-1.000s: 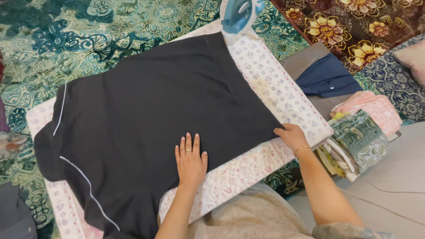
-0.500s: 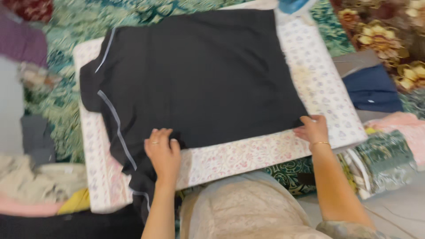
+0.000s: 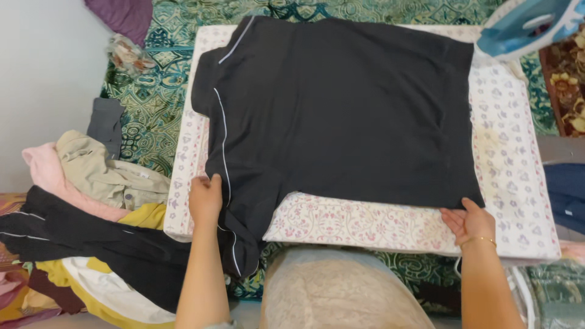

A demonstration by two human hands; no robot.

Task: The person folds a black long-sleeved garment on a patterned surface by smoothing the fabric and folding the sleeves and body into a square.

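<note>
Left hand shifted to sleeve, right hand pinching black shirt hem

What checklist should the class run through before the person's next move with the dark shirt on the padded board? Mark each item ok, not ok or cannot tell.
1. Left hand grips the dark shirt at its sleeve side: ok.
2. Right hand holds the shirt's near hem corner: ok.
3. Shirt body lies flat on the patterned pad: ok.
4. Near sleeve lies on the pad: not ok, it hangs over the edge.
5. Blue iron stands clear of the shirt: ok.
6. Iron hot or cold: cannot tell.
</note>
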